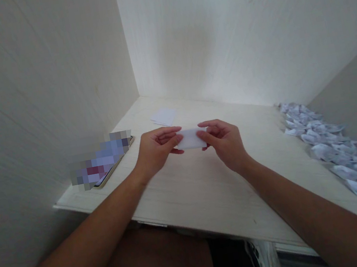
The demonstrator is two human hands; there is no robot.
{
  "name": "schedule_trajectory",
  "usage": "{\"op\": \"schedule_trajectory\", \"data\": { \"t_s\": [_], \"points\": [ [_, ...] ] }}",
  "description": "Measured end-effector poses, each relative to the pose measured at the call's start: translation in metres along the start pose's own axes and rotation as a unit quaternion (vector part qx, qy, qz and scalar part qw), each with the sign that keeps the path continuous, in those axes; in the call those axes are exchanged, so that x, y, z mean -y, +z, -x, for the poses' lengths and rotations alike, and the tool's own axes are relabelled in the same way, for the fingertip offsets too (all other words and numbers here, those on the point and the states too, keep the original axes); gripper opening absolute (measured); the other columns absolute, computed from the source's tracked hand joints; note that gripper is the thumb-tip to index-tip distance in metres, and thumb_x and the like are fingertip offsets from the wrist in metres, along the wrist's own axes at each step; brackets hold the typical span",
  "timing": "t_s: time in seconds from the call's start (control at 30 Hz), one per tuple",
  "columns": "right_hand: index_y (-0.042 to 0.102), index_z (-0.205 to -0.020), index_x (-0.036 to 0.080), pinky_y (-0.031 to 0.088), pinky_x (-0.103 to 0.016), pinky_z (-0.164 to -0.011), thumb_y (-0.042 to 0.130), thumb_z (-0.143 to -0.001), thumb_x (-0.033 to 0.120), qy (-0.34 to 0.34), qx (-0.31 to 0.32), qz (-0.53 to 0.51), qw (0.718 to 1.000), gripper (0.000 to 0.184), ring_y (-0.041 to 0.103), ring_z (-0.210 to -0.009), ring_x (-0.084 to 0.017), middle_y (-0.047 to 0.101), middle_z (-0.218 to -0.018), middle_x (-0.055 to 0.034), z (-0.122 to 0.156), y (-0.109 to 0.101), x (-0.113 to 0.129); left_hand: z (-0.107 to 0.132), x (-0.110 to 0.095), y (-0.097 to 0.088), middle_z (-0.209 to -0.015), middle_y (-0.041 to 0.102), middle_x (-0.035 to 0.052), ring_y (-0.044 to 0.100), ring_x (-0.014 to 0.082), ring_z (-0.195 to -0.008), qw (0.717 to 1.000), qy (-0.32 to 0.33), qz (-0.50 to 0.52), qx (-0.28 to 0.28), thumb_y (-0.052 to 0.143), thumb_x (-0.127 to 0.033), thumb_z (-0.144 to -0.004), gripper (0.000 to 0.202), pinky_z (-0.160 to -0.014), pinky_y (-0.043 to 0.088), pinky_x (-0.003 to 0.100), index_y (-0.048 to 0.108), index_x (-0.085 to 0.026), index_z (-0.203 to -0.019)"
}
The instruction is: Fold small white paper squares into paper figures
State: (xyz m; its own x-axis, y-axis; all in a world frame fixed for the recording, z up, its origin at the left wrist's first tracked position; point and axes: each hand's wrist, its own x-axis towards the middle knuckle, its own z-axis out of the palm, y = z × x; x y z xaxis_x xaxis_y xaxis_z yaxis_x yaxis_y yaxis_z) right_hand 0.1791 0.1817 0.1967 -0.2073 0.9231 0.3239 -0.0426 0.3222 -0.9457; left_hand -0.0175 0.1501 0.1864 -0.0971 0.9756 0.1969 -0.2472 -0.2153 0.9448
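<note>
Head view, as I watch: the left hand (154, 150) and right hand (227, 143) pinch a small white paper (189, 139) by its two ends, thumbs towards the wearer, fingers loosely curled. It seems lifted off the table (192, 191). I'd judge the step to be handling or folding this one piece; the next move calls for steady, even pressure at both ends. Loose sheets (164, 116) lie beyond, towards the wall (200, 42). Elbow room is widest rightward, up to the crumpled papers (339, 146); leftward, a phone (114, 163) narrows it. The table's front edge passes beneath the forearms.
</note>
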Motion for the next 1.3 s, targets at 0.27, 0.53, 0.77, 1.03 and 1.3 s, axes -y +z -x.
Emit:
{"op": "schedule_trajectory", "data": {
  "t_s": [0.27,0.53,0.77,1.03,1.3],
  "points": [
    [0.078,-0.091,0.02,0.047,-0.025,-0.053,0.085,-0.078,0.042,0.012,0.084,0.084,0.993,0.027,0.058,-0.059,-0.012,0.07,-0.069,0.0014,-0.003,-0.007,-0.001,0.0,0.001,-0.002,-0.079,0.079,0.006,0.077,0.0202,-0.069,0.999,-0.018,-0.031,0.032,0.095,-0.033,-0.067,0.036,-0.056,0.069,0.031,0.081,-0.013,-0.093],
    [0.071,-0.076,0.02,0.047,-0.027,-0.057,0.084,-0.079,0.047,0.026,0.021,0.065,0.997,0.031,0.059,-0.062,-0.013,0.071,-0.07,-0.001,0.002,0.001,-0.001,0.004,0.003,0.003,-0.087,0.08,0.0058,0.077,0.0189,-0.075,0.999,-0.019,-0.003,0.031,0.097,-0.031,-0.064,0.048,-0.067,0.07,0.034,0.077,-0.014,-0.103],
    [0.068,-0.083,0.021,0.054,-0.03,-0.064,0.089,-0.076,0.046,0.012,0.056,0.021,0.998,0.034,0.067,-0.068,-0.015,0.073,-0.077,-0.0008,0.003,0.002,-0.006,0.004,0.002,0.003,-0.081,0.08,0.006,0.074,0.0169,-0.071,1.0,0.015,-0.013,-0.003,0.096,-0.033,-0.065,0.038,-0.067,0.069,0.033,0.08,-0.013,-0.093],
    [0.078,-0.104,0.024,0.048,-0.028,-0.058,0.079,-0.086,0.037,-0.049,0.043,0.084,0.994,0.022,0.059,-0.065,-0.013,0.063,-0.075,0.0023,0.007,0.002,-0.003,0.004,0.0,-0.001,-0.078,0.08,0.006,0.076,0.0186,-0.068,0.995,0.021,-0.092,0.029,0.091,-0.031,-0.07,0.03,-0.07,0.069,0.035,0.085,-0.016,-0.095],
    [0.078,-0.098,0.024,0.049,-0.03,-0.059,0.082,-0.08,0.034,-0.024,0.04,0.054,0.997,0.021,0.061,-0.065,-0.014,0.07,-0.075,0.0007,0.005,0.003,-0.002,0.004,0.002,0.002,-0.082,0.083,0.0067,0.076,0.0172,-0.069,0.999,0.012,-0.04,0.014,0.093,-0.029,-0.069,0.026,-0.068,0.068,0.032,0.085,-0.016,-0.09]
  ]
}}
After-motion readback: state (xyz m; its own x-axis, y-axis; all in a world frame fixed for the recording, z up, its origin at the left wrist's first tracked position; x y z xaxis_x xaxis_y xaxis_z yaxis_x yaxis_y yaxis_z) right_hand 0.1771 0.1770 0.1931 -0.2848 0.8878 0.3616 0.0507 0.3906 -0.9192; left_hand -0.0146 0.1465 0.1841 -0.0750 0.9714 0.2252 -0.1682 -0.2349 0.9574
